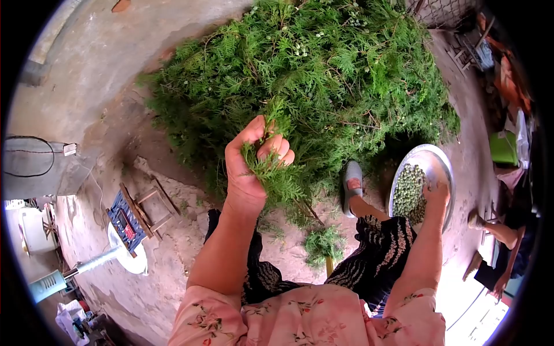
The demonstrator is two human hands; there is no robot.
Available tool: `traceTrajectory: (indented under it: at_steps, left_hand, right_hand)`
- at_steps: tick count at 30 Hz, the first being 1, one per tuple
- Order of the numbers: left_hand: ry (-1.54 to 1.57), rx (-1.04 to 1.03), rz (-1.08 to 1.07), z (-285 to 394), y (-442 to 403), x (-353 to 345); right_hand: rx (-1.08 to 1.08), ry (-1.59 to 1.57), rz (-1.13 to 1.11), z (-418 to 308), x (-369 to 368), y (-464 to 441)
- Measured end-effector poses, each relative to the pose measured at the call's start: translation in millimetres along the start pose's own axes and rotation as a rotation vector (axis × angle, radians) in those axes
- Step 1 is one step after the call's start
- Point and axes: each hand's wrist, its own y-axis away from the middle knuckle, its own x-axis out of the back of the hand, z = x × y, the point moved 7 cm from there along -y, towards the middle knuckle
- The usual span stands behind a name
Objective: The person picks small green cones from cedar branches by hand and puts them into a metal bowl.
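Note:
My left hand [254, 155] is closed around a leafy green conifer sprig [284, 180], held up in front of a big heap of cut conifer branches [323, 75]. Feathery leaf tips stick out above and below the fist. My right hand [437, 195] reaches down into a shiny metal basin [434, 157] on the right. Beside its fingers lie many small round green cones [408, 193]. The fingertips are too blurred and small there to show what they hold, if anything.
A small cluster of green leaves [324, 245] lies on the floor between my legs. My grey shoe [353, 173] is near the basin. At left stands a low stool with a blue woven seat [128, 218]. Another person's leg [501, 233] shows at far right.

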Motion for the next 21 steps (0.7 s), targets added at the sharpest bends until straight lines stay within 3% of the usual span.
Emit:
traceTrajectory:
  at_steps: [2, 4, 5, 6, 10, 12, 13, 14, 16, 18, 21]
  left_hand:
    - [-0.02, 0.004, -0.04, -2, 0, -5]
    - [-0.092, 0.009, -0.005, -3, 0, -7]
    - [-0.093, 0.008, -0.005, -4, 0, -9]
    - [-0.132, 0.0, 0.016, -5, 0, -9]
    - [-0.282, -0.029, 0.148, -8, 0, -8]
    - [-0.31, -0.032, 0.173, -10, 2, -11]
    - [-0.379, -0.036, 0.22, -8, 2, -13]
    - [-0.448, -0.041, 0.267, -7, 3, -13]
    - [-0.494, -0.049, 0.264, -8, 5, -16]
    - [-0.603, -0.153, 0.466, -4, 9, -16]
    - [-0.569, -0.147, 0.436, -8, 8, -4]
  right_hand:
    - [0.114, -0.075, 0.089, -29, 14, 4]
    - [-0.265, -1.77, -0.08, -63, 0, -5]
    - [-0.222, -1.857, -0.089, -120, 40, 4]
    - [-0.159, -1.714, -0.127, -164, 70, 16]
    - [0.147, -1.704, -0.514, -287, 122, 92]
    - [0.211, -1.662, -0.699, -316, 135, 124]
    - [0.283, -1.796, -0.713, -326, 137, 133]
    - [0.215, -1.763, -0.792, -331, 141, 140]
    - [0.237, -1.867, -0.802, -340, 144, 146]
    - [0.253, -1.907, -0.865, -344, 141, 150]
    - [0.258, -1.76, -0.758, -344, 140, 149]
